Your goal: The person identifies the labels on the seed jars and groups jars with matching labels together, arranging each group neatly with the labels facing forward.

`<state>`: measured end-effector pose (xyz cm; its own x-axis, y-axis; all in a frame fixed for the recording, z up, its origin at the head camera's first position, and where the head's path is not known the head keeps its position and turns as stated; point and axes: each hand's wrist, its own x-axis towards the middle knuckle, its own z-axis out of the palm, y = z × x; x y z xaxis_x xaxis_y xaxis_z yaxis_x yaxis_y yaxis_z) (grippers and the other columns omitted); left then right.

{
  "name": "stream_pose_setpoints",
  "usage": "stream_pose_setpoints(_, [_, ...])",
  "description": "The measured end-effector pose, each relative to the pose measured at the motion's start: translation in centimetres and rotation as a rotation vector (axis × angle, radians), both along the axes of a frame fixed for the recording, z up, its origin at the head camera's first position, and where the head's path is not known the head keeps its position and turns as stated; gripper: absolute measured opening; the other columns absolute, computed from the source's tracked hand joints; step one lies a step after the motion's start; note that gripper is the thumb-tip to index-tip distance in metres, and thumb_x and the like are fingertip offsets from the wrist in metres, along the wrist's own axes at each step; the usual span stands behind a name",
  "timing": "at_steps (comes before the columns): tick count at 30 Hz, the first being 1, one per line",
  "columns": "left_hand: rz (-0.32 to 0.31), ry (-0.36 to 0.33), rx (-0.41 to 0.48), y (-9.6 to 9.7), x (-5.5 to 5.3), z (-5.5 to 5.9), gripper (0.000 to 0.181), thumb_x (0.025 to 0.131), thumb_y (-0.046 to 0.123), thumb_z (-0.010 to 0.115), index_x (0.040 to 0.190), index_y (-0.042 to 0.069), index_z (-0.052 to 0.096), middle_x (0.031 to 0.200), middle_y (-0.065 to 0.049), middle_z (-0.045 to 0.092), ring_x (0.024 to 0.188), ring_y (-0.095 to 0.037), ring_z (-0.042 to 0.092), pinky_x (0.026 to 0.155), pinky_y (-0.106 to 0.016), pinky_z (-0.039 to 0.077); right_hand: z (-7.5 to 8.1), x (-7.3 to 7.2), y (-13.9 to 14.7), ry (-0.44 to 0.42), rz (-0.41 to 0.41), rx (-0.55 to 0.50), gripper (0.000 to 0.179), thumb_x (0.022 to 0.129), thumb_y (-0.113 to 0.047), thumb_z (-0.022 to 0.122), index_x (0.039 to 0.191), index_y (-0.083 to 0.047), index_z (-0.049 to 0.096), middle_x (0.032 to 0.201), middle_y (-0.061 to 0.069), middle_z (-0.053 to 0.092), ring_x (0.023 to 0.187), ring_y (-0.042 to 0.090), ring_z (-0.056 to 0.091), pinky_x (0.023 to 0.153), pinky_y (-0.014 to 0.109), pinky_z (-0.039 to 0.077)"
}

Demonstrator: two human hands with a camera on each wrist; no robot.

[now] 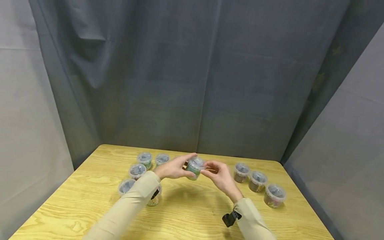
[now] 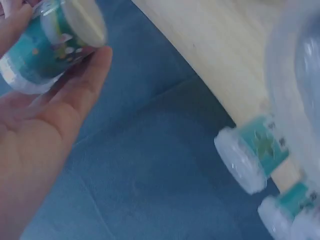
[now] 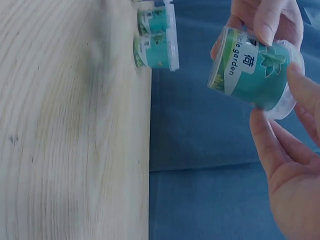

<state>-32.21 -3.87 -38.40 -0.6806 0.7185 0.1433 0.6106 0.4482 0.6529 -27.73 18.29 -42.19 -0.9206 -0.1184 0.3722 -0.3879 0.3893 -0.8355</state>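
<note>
Above the middle of the table, both hands hold a small clear-lidded plastic tub [image 1: 194, 169] with a green printed label. My left hand [image 1: 176, 166] grips it from the left between thumb and fingers. From the right, my right hand [image 1: 220, 175] pinches the tub near its lid. In the right wrist view the tub [image 3: 257, 75] lies tilted, its label reading "garden" beside a leaf picture. The left wrist view shows the tub [image 2: 50, 47] against the fingers of my left hand [image 2: 45, 135]; its contents are hidden by the label.
Several similar tubs stand on the left of the wooden table [image 1: 75, 200], among them a back-left tub [image 1: 144, 160]; my left forearm partly covers some. Three more, including a front-right tub [image 1: 274, 196], form a slanting row at right. A grey curtain [image 1: 180, 83] hangs behind.
</note>
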Motion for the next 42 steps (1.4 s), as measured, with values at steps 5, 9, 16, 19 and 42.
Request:
stream_pose_setpoints(5, [-0.007, 0.016, -0.062, -0.8, -0.3, 0.6, 0.074, 0.092, 0.027, 0.069, 0.152, 0.006, 0.032, 0.153, -0.014, 0.041, 0.127, -0.031, 0.053, 0.101, -0.045, 0.050, -0.1, -0.1, -1.3, 0.009, -0.043, 0.066, 0.017, 0.084, -0.016, 0.077, 0.100, -0.014, 0.072, 0.108, 0.006, 0.072, 0.100, 0.023, 0.070, 0.087, 0.032, 0.058])
stream_pose_setpoints(9, [0.006, 0.025, -0.084, -1.5, -0.4, 0.9, 0.076, 0.092, 0.035, 0.069, 0.151, 0.003, 0.034, 0.153, -0.016, 0.040, 0.133, -0.032, 0.048, 0.102, -0.046, 0.049, -0.1, -0.1, -2.3, 0.037, -0.062, 0.095, 0.015, 0.083, -0.019, 0.079, 0.097, -0.016, 0.073, 0.102, 0.005, 0.073, 0.095, 0.021, 0.072, 0.083, 0.031, 0.059])
stream_pose_setpoints(16, [0.010, 0.024, -0.091, -2.7, -0.9, 0.7, 0.076, 0.092, 0.036, 0.069, 0.150, 0.000, 0.036, 0.152, -0.018, 0.040, 0.136, -0.033, 0.045, 0.101, -0.047, 0.049, -0.4, -0.1, -3.6, 0.044, -0.037, 0.114, 0.020, 0.085, -0.022, 0.077, 0.103, -0.015, 0.073, 0.102, 0.005, 0.074, 0.092, 0.022, 0.073, 0.079, 0.031, 0.060])
stream_pose_setpoints(19, [0.007, -0.001, -0.073, -3.6, -1.2, 0.8, 0.076, 0.091, 0.031, 0.072, 0.149, -0.002, 0.036, 0.151, -0.020, 0.041, 0.130, -0.034, 0.051, 0.099, -0.046, 0.051, -0.5, -0.4, -4.1, 0.047, 0.009, 0.123, 0.021, 0.088, -0.020, 0.074, 0.108, -0.015, 0.071, 0.110, 0.005, 0.072, 0.100, 0.023, 0.071, 0.084, 0.032, 0.059])
stream_pose_setpoints(42, [0.182, 0.073, -0.178, -6.6, -3.2, 0.4, 0.066, 0.089, 0.029, 0.074, 0.142, 0.001, 0.048, 0.142, -0.017, 0.053, 0.114, -0.031, 0.063, 0.092, -0.042, 0.056, -1.3, -4.5, -7.6, 0.158, 0.092, 0.228, 0.019, 0.092, -0.011, 0.067, 0.110, -0.007, 0.067, 0.116, 0.010, 0.069, 0.111, 0.027, 0.067, 0.093, 0.038, 0.056])
